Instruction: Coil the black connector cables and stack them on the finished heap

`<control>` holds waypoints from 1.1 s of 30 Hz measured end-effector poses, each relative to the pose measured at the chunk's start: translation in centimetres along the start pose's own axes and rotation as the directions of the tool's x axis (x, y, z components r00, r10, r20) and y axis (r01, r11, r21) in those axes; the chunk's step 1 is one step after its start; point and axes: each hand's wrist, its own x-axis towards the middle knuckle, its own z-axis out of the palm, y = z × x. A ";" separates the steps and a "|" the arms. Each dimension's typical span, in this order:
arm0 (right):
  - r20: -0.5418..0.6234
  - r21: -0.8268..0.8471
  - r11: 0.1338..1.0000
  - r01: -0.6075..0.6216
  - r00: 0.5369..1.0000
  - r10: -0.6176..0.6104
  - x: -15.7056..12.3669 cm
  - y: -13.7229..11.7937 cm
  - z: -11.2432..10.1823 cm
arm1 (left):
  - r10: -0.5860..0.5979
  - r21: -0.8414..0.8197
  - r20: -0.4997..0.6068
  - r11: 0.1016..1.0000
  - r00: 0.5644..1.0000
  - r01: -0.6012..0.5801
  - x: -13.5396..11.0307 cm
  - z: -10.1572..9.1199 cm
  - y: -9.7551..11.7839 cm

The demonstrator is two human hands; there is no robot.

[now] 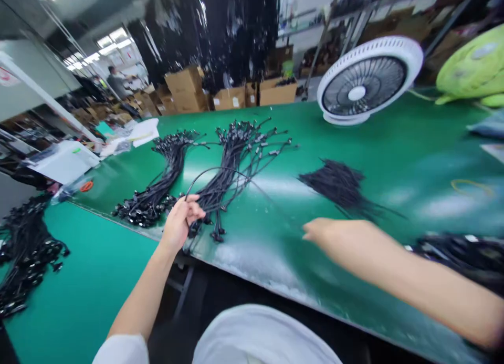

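Note:
A thin black cable point(214, 168) arcs above the green table point(252, 248) from one of my hands to the other. My left hand point(183, 214) is closed on one end of it, thumb and fingers pinched, over the near ends of the middle cable bundle point(222, 175). Toward my right hand point(321, 232) the cable runs faint and blurred; that hand is closed around its other end, fingers mostly hidden by motion. Left of the middle bundle lies a second cable bundle point(173, 162). Beyond my right hand rests a pile of thin black strips point(334, 183).
A white fan point(364, 85) stands at the back, beside a green plush-like object point(472, 64). More black cables lie at far left point(29, 248) and right point(464, 253). An orange ring-shaped item point(86, 186) and a white box point(65, 162) sit left. Cardboard boxes point(187, 88) stand behind.

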 end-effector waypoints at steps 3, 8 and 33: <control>0.228 0.127 0.934 0.334 0.907 -0.355 0.0 -4.8 1.0 | -0.081 0.334 0.279 0.942 0.957 -0.018 -0.8 4.4 -1.8; -0.151 -0.027 0.999 0.021 0.988 -0.025 3.3 -1.4 -1.7 | -0.350 0.018 0.570 0.910 0.744 0.414 -2.6 7.6 -3.0; -0.239 0.180 0.974 -0.140 0.954 0.181 -1.2 6.0 5.9 | -0.473 0.026 0.550 0.834 0.688 0.552 -2.4 7.4 -4.3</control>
